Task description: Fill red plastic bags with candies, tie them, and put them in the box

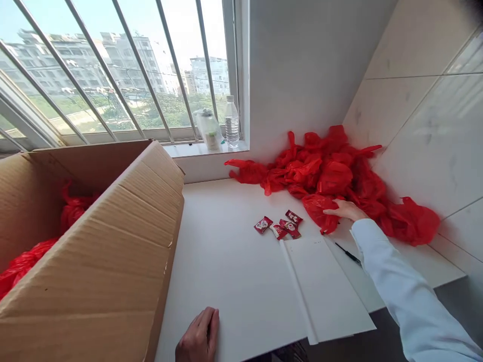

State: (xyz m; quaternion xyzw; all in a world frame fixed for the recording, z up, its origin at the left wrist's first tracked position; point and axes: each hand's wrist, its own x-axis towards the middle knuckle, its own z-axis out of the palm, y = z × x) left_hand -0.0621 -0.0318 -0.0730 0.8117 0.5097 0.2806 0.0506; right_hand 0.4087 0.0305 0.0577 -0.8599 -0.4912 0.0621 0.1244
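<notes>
My right hand reaches to the near side of a heap of knotted red plastic bags. Its fingertips grip the edge of one red plastic bag at the front of the heap; the underside of the grip is hidden. My left hand rests by the near edge of the white table, fingers curled together, with nothing showing in them. Several small dark-red wrapped packets lie in a loose group on the tabletop, left of the right hand.
At left stands a large open cardboard box with red bags inside. A white folder with a plastic spine lies near the table edge, a black pen beside it. A water bottle and a clear bag occupy the windowsill.
</notes>
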